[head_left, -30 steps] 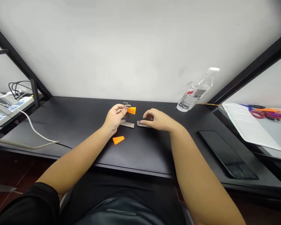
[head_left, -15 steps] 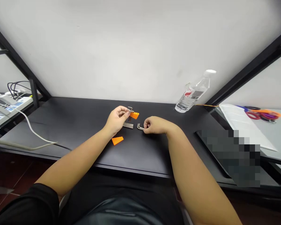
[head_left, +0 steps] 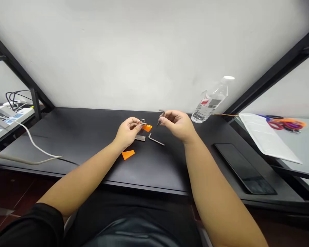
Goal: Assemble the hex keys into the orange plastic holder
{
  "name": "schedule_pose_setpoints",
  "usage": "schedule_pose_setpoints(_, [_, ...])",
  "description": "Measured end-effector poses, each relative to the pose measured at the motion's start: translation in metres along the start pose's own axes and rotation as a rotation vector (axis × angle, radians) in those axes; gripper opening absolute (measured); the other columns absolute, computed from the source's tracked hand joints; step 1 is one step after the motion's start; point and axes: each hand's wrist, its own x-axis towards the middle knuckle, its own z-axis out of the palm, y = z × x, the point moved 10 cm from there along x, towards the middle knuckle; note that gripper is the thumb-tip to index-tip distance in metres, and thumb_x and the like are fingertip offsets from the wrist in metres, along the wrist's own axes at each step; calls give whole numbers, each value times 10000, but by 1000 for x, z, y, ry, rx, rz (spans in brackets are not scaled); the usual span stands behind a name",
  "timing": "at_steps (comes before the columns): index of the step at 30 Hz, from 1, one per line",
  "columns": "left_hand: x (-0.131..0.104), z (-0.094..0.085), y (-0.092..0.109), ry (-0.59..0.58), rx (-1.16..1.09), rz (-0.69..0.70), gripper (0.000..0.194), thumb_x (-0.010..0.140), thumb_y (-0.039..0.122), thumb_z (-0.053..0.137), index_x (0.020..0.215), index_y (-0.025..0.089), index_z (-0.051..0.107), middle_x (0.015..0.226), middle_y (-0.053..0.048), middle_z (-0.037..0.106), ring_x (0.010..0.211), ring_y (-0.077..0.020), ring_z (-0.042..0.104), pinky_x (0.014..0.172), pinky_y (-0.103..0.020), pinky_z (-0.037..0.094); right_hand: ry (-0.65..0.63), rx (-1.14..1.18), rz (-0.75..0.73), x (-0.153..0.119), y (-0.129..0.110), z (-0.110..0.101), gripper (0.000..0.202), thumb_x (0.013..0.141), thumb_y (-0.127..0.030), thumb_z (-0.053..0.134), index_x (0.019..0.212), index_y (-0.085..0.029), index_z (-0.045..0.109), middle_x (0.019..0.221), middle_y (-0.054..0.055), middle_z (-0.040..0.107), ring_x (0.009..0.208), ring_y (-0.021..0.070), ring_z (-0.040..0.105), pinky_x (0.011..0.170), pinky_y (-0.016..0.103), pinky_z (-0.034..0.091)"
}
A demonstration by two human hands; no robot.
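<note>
My left hand (head_left: 127, 132) pinches an orange hex key holder (head_left: 146, 128) with a key stuck in it, held just above the black desk (head_left: 87, 137). My right hand (head_left: 179, 125) is raised beside it, pinching one small metal hex key (head_left: 160, 116) between thumb and fingers. On the desk below lie a single L-shaped hex key (head_left: 156, 139) and a small bundle of hex keys (head_left: 140, 138). A second orange wedge-shaped piece (head_left: 128, 154) rests on the desk near my left wrist.
A clear water bottle (head_left: 211, 101) lies against the wall at the back right. A dark phone (head_left: 244, 168) lies flat at the right. White paper (head_left: 266, 137) and scissors (head_left: 285, 122) sit on the neighbouring table. A power strip (head_left: 5, 118) and a white cable (head_left: 33, 145) are at the left.
My right hand has lifted off the desk with one hex key, leaving another key lying there. My left hand keeps the orange holder almost where it was.
</note>
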Motion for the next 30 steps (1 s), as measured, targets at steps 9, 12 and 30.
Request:
schedule_pose_setpoints(9, [-1, 1, 10, -13, 101, 73, 245, 849, 391, 750, 919, 186, 636, 916, -58, 747, 846, -188, 722, 793, -304, 528, -3, 92, -91, -6, -12, 20, 278, 805, -473, 794, 878, -221, 705, 829, 41, 725, 747, 199, 683, 762, 378, 595])
schedule_pose_setpoints(12, [0, 0, 11, -15, 153, 97, 214, 860, 368, 734, 922, 186, 640, 917, -62, 753, 845, -195, 729, 775, -304, 528, -5, 63, -105, -6, -13, 20, 280, 813, -480, 785, 892, -224, 704, 839, 38, 727, 764, 203, 685, 767, 379, 597])
schedule_pose_setpoints(30, [1, -8, 8, 46, 314, 119, 92, 861, 280, 693, 899, 207, 651, 883, -35, 761, 807, -188, 721, 746, -314, 523, -135, -416, -254, -14, -41, 31, 171, 956, -347, 555, 894, -216, 646, 811, 41, 717, 722, 202, 645, 700, 331, 483])
